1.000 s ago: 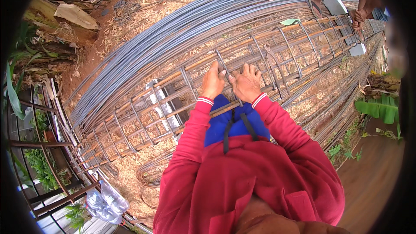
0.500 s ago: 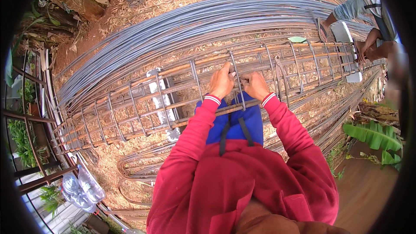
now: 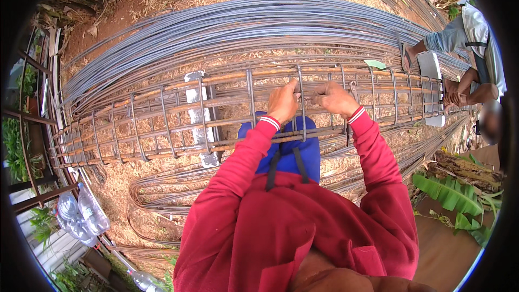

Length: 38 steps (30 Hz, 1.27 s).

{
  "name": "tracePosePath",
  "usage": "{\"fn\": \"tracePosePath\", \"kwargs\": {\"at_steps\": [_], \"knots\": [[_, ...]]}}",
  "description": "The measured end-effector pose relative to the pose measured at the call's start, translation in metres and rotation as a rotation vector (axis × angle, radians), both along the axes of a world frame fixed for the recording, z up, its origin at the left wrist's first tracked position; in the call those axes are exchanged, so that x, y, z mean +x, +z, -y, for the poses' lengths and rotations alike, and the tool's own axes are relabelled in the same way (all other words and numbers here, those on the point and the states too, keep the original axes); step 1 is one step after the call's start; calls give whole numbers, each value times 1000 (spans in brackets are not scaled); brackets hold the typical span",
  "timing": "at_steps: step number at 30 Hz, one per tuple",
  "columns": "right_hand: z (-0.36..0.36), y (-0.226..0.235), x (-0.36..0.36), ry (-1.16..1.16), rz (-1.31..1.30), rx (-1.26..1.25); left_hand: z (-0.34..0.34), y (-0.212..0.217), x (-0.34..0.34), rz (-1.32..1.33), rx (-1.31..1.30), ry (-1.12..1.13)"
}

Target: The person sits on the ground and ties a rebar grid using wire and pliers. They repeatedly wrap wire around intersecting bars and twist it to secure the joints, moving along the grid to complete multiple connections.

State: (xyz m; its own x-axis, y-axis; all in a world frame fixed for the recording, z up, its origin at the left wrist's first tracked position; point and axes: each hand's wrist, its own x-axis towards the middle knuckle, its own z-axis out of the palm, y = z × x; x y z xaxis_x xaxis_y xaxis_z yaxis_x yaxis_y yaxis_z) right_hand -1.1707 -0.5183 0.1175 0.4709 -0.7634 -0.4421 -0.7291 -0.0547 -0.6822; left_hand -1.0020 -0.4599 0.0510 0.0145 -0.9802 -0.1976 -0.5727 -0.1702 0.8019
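A long rusty rebar cage [image 3: 162,113] lies across the ground in front of me, made of lengthwise bars and square stirrups. My left hand [image 3: 283,103] grips a stirrup [image 3: 300,87] where it crosses a top bar. My right hand [image 3: 335,99] is closed just beside it on the same joint, fingers pinched on something too small to make out. Both arms are in red sleeves with striped cuffs.
A big bundle of grey steel rods [image 3: 216,27] lies beyond the cage. Another person [image 3: 465,48] crouches at the cage's far right end. A concrete block [image 3: 197,108] supports the cage. Plastic bottles [image 3: 78,216] lie lower left, bent stirrups [image 3: 157,194] on the straw, banana leaves [image 3: 454,194] at right.
My view has swung, so the cage now runs more level across the picture. Both hands have stayed together on the same stirrup joint.
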Motion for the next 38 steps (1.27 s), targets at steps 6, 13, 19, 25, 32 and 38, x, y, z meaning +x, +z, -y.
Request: {"fn": "tracePosePath", "kwargs": {"at_steps": [6, 13, 19, 25, 32, 38], "knots": [[2, 6, 6, 241, -98, -97, -5, -9, -2, -29, -104, 29], [19, 22, 39, 606, -185, -444, -10, -14, -3, -67, -223, 90], [33, 22, 54, 760, -304, -603, -10, -14, -6, -173, -232, 184], [34, 14, 40, 776, -91, -672, -6, -13, -4, -182, -128, 174], [48, -12, 44, 639, -28, -674, -2, -6, 1, -285, -76, 203], [24, -24, 13, 301, -540, -626, -4, -1, 3, -352, -58, 177]]}}
